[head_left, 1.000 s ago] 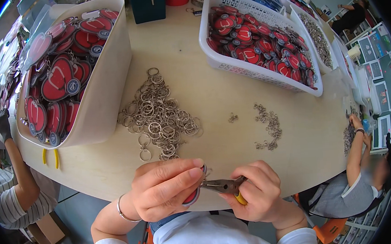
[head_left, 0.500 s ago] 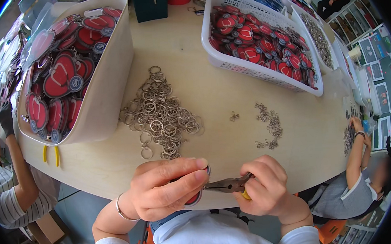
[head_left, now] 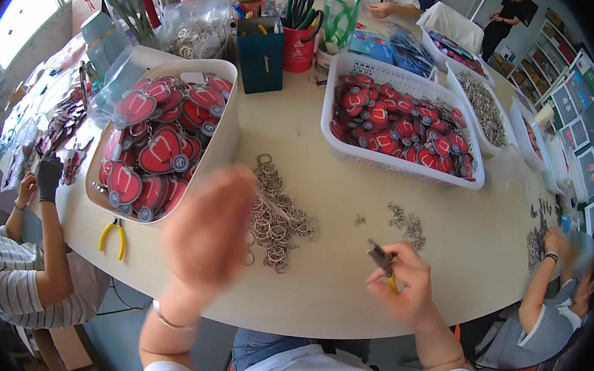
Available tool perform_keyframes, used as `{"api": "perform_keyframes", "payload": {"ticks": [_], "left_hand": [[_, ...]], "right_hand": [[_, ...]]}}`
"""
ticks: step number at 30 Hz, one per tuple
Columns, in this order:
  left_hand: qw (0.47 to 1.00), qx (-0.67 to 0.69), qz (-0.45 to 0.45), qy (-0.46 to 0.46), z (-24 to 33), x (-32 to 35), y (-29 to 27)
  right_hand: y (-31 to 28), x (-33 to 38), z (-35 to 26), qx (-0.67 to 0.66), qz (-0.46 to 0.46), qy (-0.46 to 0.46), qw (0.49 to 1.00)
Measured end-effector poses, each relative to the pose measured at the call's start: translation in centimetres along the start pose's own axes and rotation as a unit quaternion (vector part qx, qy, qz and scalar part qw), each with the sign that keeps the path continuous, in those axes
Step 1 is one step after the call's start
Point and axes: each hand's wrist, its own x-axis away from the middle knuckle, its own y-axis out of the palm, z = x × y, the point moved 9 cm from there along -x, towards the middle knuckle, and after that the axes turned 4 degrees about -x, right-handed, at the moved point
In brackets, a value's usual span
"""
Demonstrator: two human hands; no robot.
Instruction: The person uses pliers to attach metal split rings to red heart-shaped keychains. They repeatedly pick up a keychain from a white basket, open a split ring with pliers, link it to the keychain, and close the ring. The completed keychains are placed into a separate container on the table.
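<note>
My left hand (head_left: 213, 230), smeared by motion, is raised between a white bin (head_left: 226, 132) and a pile of metal split rings (head_left: 280, 222). Its fingers cannot be made out, nor whether anything is in them. The bin is heaped with red and grey keychain pendants (head_left: 165, 150). Over the table's near side, my right hand (head_left: 409, 281) is closed around small pliers (head_left: 383, 257) with dark jaws and a yellow grip. The jaws point up and left, with nothing visible between them. Small metal rings (head_left: 408, 227) lie scattered just beyond that hand.
At the back right stands a white perforated basket (head_left: 412, 180) of red pendants. Yellow-handled pliers (head_left: 113, 238) lie by the left edge. A dark green box (head_left: 261, 63) and a red tool cup (head_left: 297, 51) stand at the back. Other people work left, right and across.
My left hand has moved up and left, away from the pliers, where it held a red pendant. The right hand, still gripping the pliers, has turned their jaws upward. The view has tilted up.
</note>
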Motion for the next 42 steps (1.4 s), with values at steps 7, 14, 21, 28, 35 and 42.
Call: {"api": "perform_keyframes", "payload": {"ticks": [7,14,21,28,35,42], "left_hand": [[0.943,-0.316,-0.082,-0.066,-9.3,-7.8,-0.8],[0.897,-0.420,-0.140,-0.006,-8.8,-6.2,1.8],[0.969,-0.089,-0.211,0.089,2.0,-5.0,11.5],[0.922,-0.048,-0.384,-0.004,-0.2,-7.5,30.1],[0.924,-0.131,-0.354,0.061,1.2,-6.3,35.2],[0.935,-0.064,-0.333,0.100,1.7,-6.8,31.2]], "right_hand": [[-1.6,1.9,4.2,-0.073,0.089,0.074,0.991],[-1.9,3.1,8.0,-0.464,0.107,0.197,0.857],[-1.4,3.2,8.3,-0.561,0.081,0.200,0.799],[-0.3,3.1,8.8,-0.628,0.038,0.210,0.749],[-0.6,3.4,9.3,-0.601,0.078,0.228,0.762],[-1.1,3.5,9.6,-0.462,0.106,0.247,0.845]]}}
